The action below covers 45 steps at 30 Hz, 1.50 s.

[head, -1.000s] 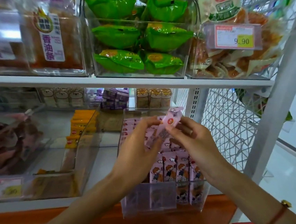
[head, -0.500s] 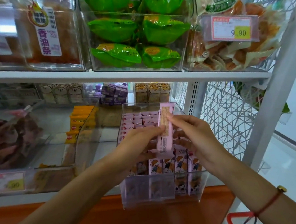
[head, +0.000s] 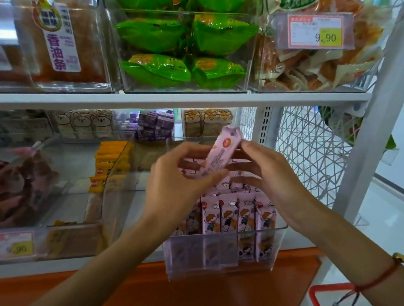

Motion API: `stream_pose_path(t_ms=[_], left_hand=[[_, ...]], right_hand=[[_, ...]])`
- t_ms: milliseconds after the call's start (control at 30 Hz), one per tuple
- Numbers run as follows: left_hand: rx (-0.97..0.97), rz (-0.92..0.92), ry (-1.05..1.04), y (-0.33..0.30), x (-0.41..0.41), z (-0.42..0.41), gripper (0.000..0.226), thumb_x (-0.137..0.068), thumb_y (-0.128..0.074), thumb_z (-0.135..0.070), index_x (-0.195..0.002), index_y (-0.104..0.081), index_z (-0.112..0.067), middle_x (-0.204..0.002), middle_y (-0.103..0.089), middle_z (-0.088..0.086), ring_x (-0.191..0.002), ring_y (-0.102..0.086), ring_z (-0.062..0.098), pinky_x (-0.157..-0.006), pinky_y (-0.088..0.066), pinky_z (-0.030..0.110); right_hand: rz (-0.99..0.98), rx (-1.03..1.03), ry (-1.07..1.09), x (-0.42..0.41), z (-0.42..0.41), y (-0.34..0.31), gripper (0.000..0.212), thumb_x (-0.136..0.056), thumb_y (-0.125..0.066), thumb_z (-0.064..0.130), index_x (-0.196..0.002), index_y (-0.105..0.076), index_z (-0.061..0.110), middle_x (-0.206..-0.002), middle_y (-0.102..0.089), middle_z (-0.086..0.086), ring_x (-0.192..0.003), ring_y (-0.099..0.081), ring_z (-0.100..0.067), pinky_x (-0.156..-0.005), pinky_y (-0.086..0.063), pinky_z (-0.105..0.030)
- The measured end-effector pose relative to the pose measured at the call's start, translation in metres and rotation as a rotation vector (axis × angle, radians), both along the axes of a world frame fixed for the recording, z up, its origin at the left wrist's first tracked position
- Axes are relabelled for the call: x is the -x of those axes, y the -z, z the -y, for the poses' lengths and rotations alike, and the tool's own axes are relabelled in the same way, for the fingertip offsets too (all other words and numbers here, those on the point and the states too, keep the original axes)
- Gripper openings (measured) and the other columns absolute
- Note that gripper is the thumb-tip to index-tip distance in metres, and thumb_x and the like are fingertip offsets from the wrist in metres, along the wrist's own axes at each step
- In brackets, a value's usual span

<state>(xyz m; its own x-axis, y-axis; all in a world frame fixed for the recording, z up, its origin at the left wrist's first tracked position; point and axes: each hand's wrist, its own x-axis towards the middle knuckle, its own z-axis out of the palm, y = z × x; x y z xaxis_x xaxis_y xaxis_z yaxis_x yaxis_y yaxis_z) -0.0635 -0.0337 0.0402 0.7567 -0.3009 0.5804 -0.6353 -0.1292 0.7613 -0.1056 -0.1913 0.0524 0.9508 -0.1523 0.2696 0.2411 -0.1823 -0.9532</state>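
**Packet Held Above Its Bin**

The slim pink foil snack packet (head: 221, 154) sits tilted above the clear plastic bin (head: 280, 244), apart from the matching upright packets (head: 236, 213) inside; the left hand (head: 174, 187) curls its fingers round the lower end; the right hand (head: 272, 180) pinches the upper end; the two-handed hold probably serves to turn and align the packet for slotting into the row.

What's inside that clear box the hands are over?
Pink cartoon-printed packets stand upright in rows inside the clear box. The left hand and right hand, holding one lifted packet, cover the middle rows.
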Motion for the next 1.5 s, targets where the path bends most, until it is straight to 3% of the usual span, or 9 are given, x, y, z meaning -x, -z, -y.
stream_pose_path(t_ms=[167, 367, 533, 667, 833, 1000, 1100, 1300, 1500], left_hand=[[-0.130, 0.221, -0.133, 0.000, 0.003, 0.000, 0.038, -0.065, -0.066, -0.060, -0.097, -0.057, -0.041, -0.091, -0.061, -0.021, -0.081, -0.059, -0.004, -0.065, -0.048, 0.008], [0.068, -0.748, 0.266, -0.014, 0.003, 0.003, 0.034, -0.087, -0.048, -0.058, -0.093, -0.066, -0.030, -0.084, -0.075, -0.002, -0.072, -0.071, 0.005, -0.057, -0.056, 0.019], [0.041, -0.950, 0.443, -0.008, 0.000, -0.002, 0.039, -0.085, -0.061, -0.045, -0.106, -0.065, -0.012, -0.087, -0.075, 0.001, -0.077, -0.072, 0.011, -0.063, -0.057, 0.023], [-0.064, -0.616, 0.316, 0.001, -0.003, -0.002, 0.022, -0.088, -0.062, -0.029, -0.108, -0.067, -0.021, -0.093, -0.074, -0.007, -0.086, -0.068, -0.001, -0.067, -0.052, 0.010], [-0.054, -0.185, 0.126, 0.008, -0.001, 0.001, 0.034, -0.083, -0.070, -0.012, -0.113, -0.059, -0.024, -0.108, -0.065, -0.016, -0.100, -0.060, -0.009, -0.078, -0.046, 0.004], [0.067, -0.250, 0.137, 0.008, -0.001, 0.001, 0.036, -0.085, -0.067, -0.013, -0.116, -0.054, -0.027, -0.109, -0.067, -0.012, -0.096, -0.064, -0.004, -0.069, -0.049, 0.006], [0.205, -0.373, 0.209, 0.006, 0.001, 0.003, 0.036, -0.086, -0.065, -0.015, -0.119, -0.053, -0.025, -0.106, -0.071, -0.009, -0.090, -0.067, -0.003, -0.060, -0.049, 0.006], [0.133, -0.302, 0.171, 0.004, 0.003, 0.009, 0.053, -0.073, -0.073, -0.029, -0.122, -0.053, -0.029, -0.114, -0.064, -0.016, -0.100, -0.060, -0.010, -0.069, -0.052, 0.009], [0.197, -0.250, 0.170, 0.001, 0.007, 0.012, 0.040, -0.079, -0.067, -0.034, -0.118, -0.058, -0.027, -0.103, -0.070, -0.010, -0.095, -0.067, 0.005, -0.070, -0.054, 0.015]], right_hand=[[0.037, -0.012, 0.010, 0.005, -0.003, 0.000, 0.043, -0.079, -0.055, 0.054, -0.104, -0.069, 0.021, -0.096, -0.073, 0.000, -0.093, -0.069, -0.017, -0.082, -0.055, -0.030], [-0.221, -0.432, -0.054, 0.003, 0.008, -0.001, 0.029, -0.095, -0.051, 0.033, -0.090, -0.068, 0.010, -0.074, -0.071, -0.002, -0.065, -0.066, -0.009, -0.058, -0.052, -0.017], [-0.193, -0.419, -0.092, -0.002, 0.010, 0.002, 0.033, -0.098, -0.043, 0.036, -0.085, -0.065, 0.016, -0.071, -0.069, 0.001, -0.070, -0.064, -0.011, -0.068, -0.053, -0.022], [-0.048, -0.330, -0.117, -0.002, 0.014, -0.001, 0.015, -0.090, -0.055, 0.031, -0.096, -0.062, 0.020, -0.082, -0.070, 0.004, -0.081, -0.067, -0.014, -0.073, -0.053, -0.026], [0.097, -0.178, -0.263, 0.001, 0.019, -0.002, 0.031, -0.080, -0.064, 0.014, -0.110, -0.059, 0.018, -0.100, -0.071, 0.005, -0.103, -0.065, -0.013, -0.088, -0.052, -0.025], [0.113, -0.058, -0.198, 0.002, 0.021, 0.000, 0.038, -0.086, -0.059, 0.015, -0.122, -0.054, 0.025, -0.119, -0.064, 0.006, -0.117, -0.057, -0.010, -0.100, -0.045, -0.031], [0.047, 0.132, -0.093, 0.003, 0.019, 0.006, 0.057, -0.075, -0.065, 0.040, -0.128, -0.047, 0.036, -0.123, -0.059, 0.014, -0.115, -0.056, -0.003, -0.100, -0.045, -0.033], [0.103, 0.170, 0.016, 0.010, 0.027, 0.014, 0.023, -0.086, -0.064, 0.024, -0.109, -0.062, 0.029, -0.106, -0.065, 0.008, -0.100, -0.066, -0.011, -0.087, -0.056, -0.032], [0.176, 0.197, 0.108, 0.014, 0.037, 0.010, 0.020, -0.090, -0.062, 0.016, -0.101, -0.066, 0.031, -0.110, -0.065, 0.004, -0.098, -0.063, -0.009, -0.070, -0.048, -0.008]])
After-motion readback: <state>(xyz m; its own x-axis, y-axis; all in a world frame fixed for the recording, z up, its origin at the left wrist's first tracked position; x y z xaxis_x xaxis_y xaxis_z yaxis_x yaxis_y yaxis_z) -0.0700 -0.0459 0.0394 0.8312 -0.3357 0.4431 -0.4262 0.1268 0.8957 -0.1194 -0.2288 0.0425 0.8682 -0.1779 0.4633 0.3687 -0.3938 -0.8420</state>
